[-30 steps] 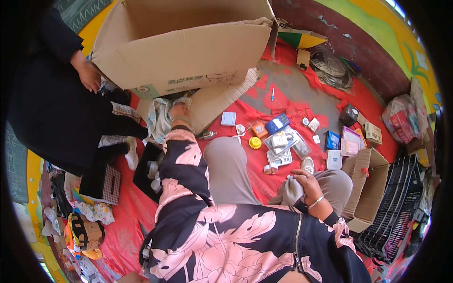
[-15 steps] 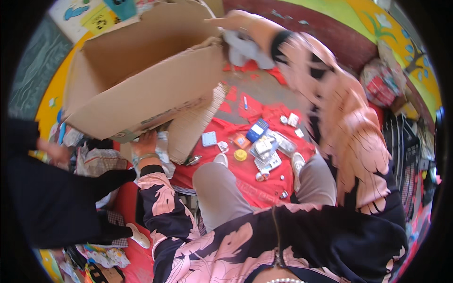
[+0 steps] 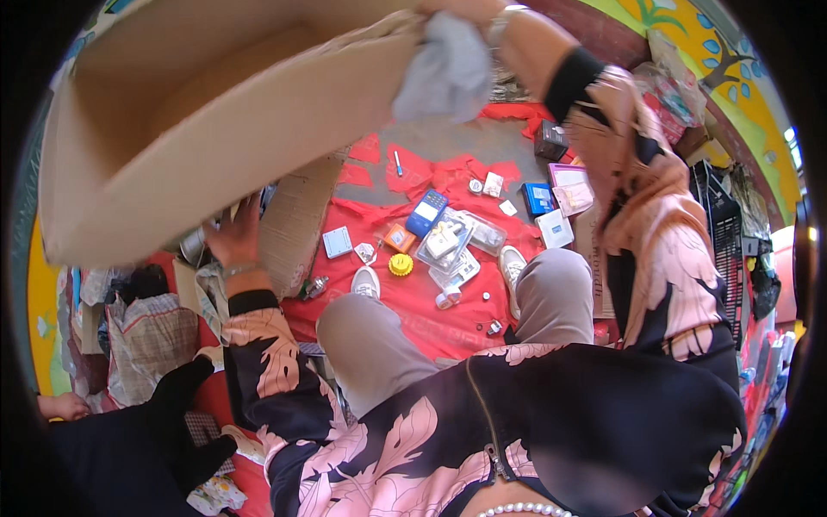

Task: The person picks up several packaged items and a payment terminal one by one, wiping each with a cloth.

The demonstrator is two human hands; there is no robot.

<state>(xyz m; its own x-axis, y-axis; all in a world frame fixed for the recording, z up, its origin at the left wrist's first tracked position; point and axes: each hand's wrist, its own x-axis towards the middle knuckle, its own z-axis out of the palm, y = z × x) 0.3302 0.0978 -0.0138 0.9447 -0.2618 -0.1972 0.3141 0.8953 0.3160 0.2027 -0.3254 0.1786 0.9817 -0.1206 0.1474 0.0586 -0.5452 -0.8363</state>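
A large open cardboard box hangs raised and tilted at the upper left, its open side facing up. My left hand is beneath its lower edge, with the fingertips partly hidden there. At the box's far right corner my right hand grips the rim, cut off by the top of the view. A crumpled grey cloth-like piece dangles below that hand, overlapping the corner; whether the hand also holds it is unclear. Under the box a loose flat cardboard piece stands beside my left hand.
On the red floor covering lie a blue handheld keypad device, a yellow round cap, clear plastic cases and a light blue square box. A plaid bag and a person in black are at the left. A black crate stands right.
Both hands have raised the box toward me and to the left. The grey piece now overlaps its right corner. The person in black has shifted lower at the left edge.
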